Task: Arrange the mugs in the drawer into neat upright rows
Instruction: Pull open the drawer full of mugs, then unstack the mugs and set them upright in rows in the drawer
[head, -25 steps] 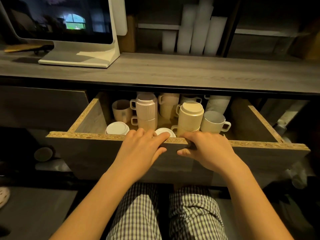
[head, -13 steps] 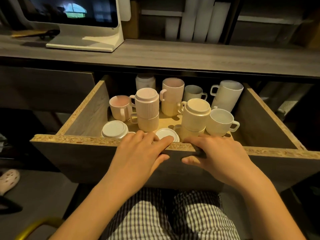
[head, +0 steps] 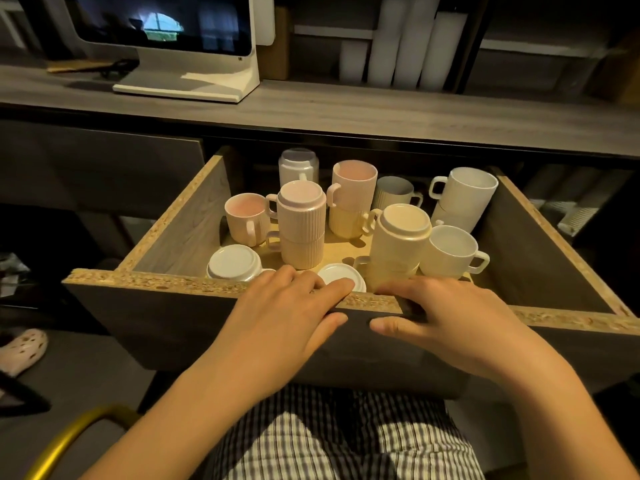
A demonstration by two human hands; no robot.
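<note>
The wooden drawer [head: 180, 233] stands pulled out under the counter, with several pale mugs inside. A ribbed pink stack [head: 300, 225] has its top mug upside down. A cream stack [head: 398, 244] to its right is also topped by an inverted mug. An upright pink mug [head: 244, 218] sits at the left, an upright white mug [head: 450, 252] at the right. Two inverted white mugs [head: 233, 263] [head: 337, 273] stand by the front panel. My left hand [head: 287, 317] and my right hand [head: 446, 317] both grip the drawer's front edge.
More stacked mugs [head: 351, 195] [head: 460, 195] [head: 298, 166] stand at the drawer's back. A monitor [head: 162, 36] sits on the grey counter [head: 381, 112], with white cup stacks [head: 408, 43] on the shelf behind. A gold chair arm [head: 69, 441] and a pink shoe [head: 22, 351] lie lower left.
The drawer has slid out toward me with both hands on its front edge. Mugs at the back that were under the counter are now in view.
</note>
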